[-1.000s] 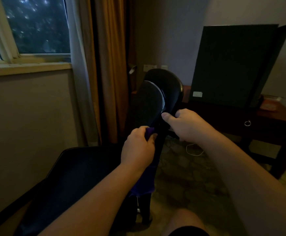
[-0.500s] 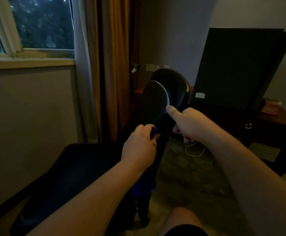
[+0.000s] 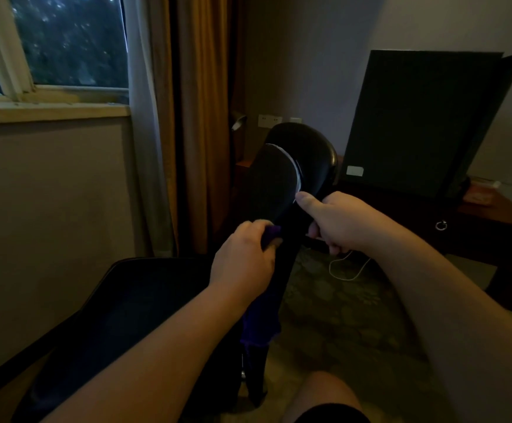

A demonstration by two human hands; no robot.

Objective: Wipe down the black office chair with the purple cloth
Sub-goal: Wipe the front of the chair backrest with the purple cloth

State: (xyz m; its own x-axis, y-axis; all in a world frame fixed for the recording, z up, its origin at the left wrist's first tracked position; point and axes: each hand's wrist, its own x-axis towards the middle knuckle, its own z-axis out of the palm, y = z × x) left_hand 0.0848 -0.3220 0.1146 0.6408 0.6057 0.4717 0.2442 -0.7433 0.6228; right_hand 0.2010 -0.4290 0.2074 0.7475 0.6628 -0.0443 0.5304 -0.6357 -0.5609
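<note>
Head cam: left hand (image 3: 242, 261) had its grip bunched round the cloth (image 3: 261, 328), pressed against the chair (image 3: 145, 303) right under the armrest (image 3: 274, 184), loose end hanging down. Right hand (image 3: 337, 221) kept a curled grip on the armrest post, thumb up along the edge.

Both bare arms were held out forward from the bottom of the view. The left hand (image 3: 242, 257) was curled tight with its knuckles up, and it pinched the purple cloth (image 3: 270, 236) against the black chair (image 3: 274, 184). The right hand (image 3: 337, 221) was a bit higher, just beside the left. Its thumb stuck out to the left. Its fingers curled under, maybe round a dark part of the chair.
</note>
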